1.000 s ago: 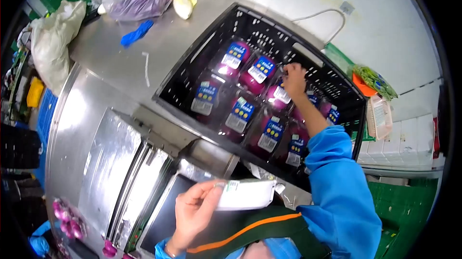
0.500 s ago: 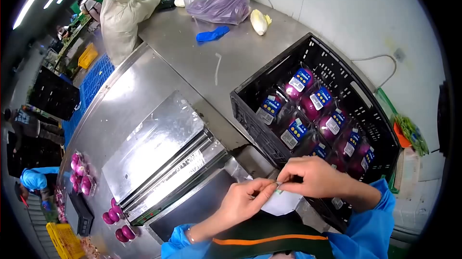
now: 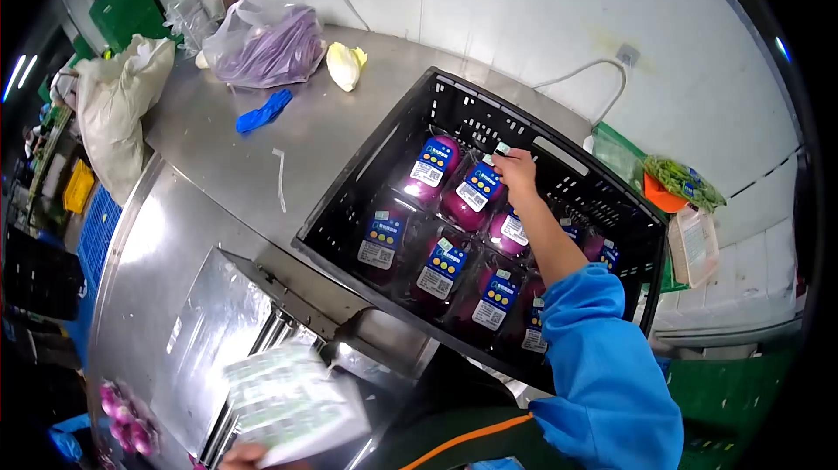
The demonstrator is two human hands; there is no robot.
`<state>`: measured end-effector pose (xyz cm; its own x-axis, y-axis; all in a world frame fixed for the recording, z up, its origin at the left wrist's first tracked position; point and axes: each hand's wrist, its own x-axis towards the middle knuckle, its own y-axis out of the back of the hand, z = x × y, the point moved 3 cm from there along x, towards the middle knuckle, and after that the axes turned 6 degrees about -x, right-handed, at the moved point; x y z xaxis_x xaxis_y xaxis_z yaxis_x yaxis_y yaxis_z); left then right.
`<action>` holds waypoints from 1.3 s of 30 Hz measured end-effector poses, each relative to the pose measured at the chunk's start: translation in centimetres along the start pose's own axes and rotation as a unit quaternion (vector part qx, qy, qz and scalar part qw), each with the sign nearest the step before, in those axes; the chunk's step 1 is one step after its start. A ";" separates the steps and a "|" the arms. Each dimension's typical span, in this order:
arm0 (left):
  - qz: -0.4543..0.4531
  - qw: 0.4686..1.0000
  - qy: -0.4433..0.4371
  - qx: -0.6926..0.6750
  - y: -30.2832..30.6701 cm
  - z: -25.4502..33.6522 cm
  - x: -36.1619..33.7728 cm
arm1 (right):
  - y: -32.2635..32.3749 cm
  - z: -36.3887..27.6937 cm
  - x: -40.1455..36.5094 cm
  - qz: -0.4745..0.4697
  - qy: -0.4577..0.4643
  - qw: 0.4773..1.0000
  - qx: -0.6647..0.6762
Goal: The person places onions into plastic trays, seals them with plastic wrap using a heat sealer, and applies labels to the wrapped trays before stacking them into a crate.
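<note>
My left hand (image 3: pixel 244 455) grips the edge of a sheet of small green-and-white stickers (image 3: pixel 292 404), blurred by motion, low in the view. My right hand (image 3: pixel 517 171) reaches into the black plastic crate (image 3: pixel 358 186). Its fingers are closed, with a small sticker (image 3: pixel 502 148) at the fingertips, above a pack of red onions (image 3: pixel 471 197). Several such clear packs with blue-and-white labels lie in rows in the crate. Another pack of red onions (image 3: pixel 434 164) sits left of my right hand. My right forearm hides part of the packs behind it.
A steel wrapping machine (image 3: pixel 218 330) stands left of the crate. On the steel table are a blue glove-like item (image 3: pixel 264 111), a pale endive-like head (image 3: pixel 346 66), a purple-filled plastic bag (image 3: pixel 271 47) and a white sack (image 3: pixel 122 112). More onions (image 3: pixel 129 422) lie lower left.
My hands have parted: the right moved up and forward over the crate, the left moved down left with the sticker sheet. The view has swung right, so the crate appears further left.
</note>
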<state>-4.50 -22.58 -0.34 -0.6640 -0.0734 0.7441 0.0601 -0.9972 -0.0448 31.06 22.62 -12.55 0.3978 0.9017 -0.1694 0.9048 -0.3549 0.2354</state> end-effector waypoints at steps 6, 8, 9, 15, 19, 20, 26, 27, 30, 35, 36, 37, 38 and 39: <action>-0.185 0.967 0.177 -0.003 -5.8 -0.3 5.3 | -1.9 0.5 -0.7 0.082 0.190 0.914 -0.348; -0.286 0.919 0.262 -0.074 -9.9 0.5 4.4 | -2.0 -0.9 -1.6 0.123 0.173 0.911 -0.354; -0.355 0.891 0.262 -0.111 -11.1 0.4 3.9 | -3.4 -1.3 -1.2 0.073 0.184 0.943 -0.269; -0.454 0.879 0.132 0.056 -11.6 2.6 3.1 | -12.6 -1.7 1.0 -0.085 -0.119 0.989 0.033; -0.435 0.887 0.123 0.089 -9.6 3.4 5.0 | -13.2 0.0 2.5 -0.059 -0.006 0.972 -0.228; -0.442 0.881 0.149 0.086 -8.7 2.8 5.2 | -13.0 0.0 2.5 -0.019 0.107 0.930 -0.352; -0.398 0.900 0.152 0.094 -6.6 1.4 4.9 | -9.5 -1.0 3.7 0.007 0.062 0.983 -0.175; -0.395 0.898 0.169 0.094 -6.5 0.7 4.4 | -8.9 -1.4 3.1 0.012 0.162 0.965 -0.206; -0.400 0.900 0.167 0.049 -7.4 1.2 4.3 | -7.8 -2.6 -1.7 -0.022 0.402 0.878 -0.260; -0.427 0.895 0.102 0.077 -8.8 3.9 3.3 | -5.9 0.7 -4.5 -0.086 0.472 0.730 -0.487; -0.431 0.891 0.103 0.093 -8.3 3.8 3.2 | -5.3 1.4 -4.6 -0.105 0.460 0.724 -0.502; -0.426 0.894 0.098 0.095 -7.5 3.9 3.0 | -4.8 2.0 -5.0 -0.128 0.449 0.717 -0.517; -0.419 0.897 0.094 0.101 -6.6 3.9 2.6 | -4.3 2.0 -5.5 -0.148 0.455 0.721 -0.501; -0.398 0.905 0.107 0.105 -5.4 3.9 2.3 | -3.6 0.5 -6.4 -0.177 0.449 0.740 -0.469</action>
<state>-3.41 -17.32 4.20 -0.6864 0.6441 0.3376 -0.3760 -0.7117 0.5934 25.36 18.03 -12.75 -0.4814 0.8472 0.2246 0.2561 -0.1091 0.9605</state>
